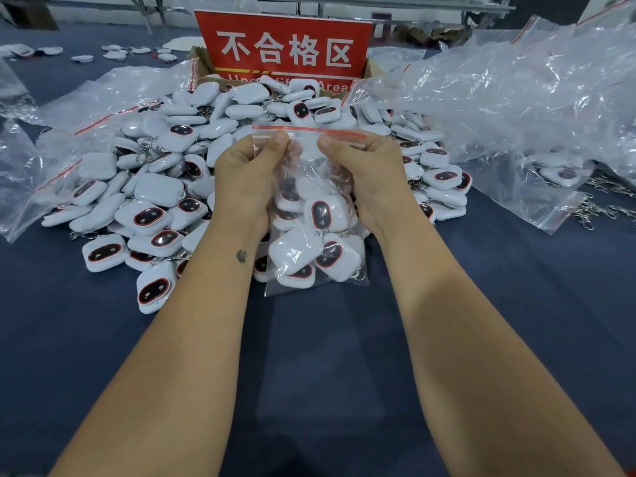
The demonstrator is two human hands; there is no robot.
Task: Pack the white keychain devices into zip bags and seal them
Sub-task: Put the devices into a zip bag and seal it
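Note:
A clear zip bag (311, 256) with a red strip along its top hangs upright between my hands, above the dark blue table. Several white keychain devices with dark oval faces fill its lower half. My left hand (246, 182) pinches the bag just under the strip on the left. My right hand (368, 173) pinches it on the right, thumb against the plastic. Behind the bag lies a large heap of loose white keychain devices (155, 187).
A red sign (285, 46) stands in a cardboard box behind the heap. Crumpled clear bags (537, 98) pile up at the right, more bags (44, 149) at the left. Loose metal key rings (599, 211) lie at the far right. Blue tabletop (327, 373) stretches in front.

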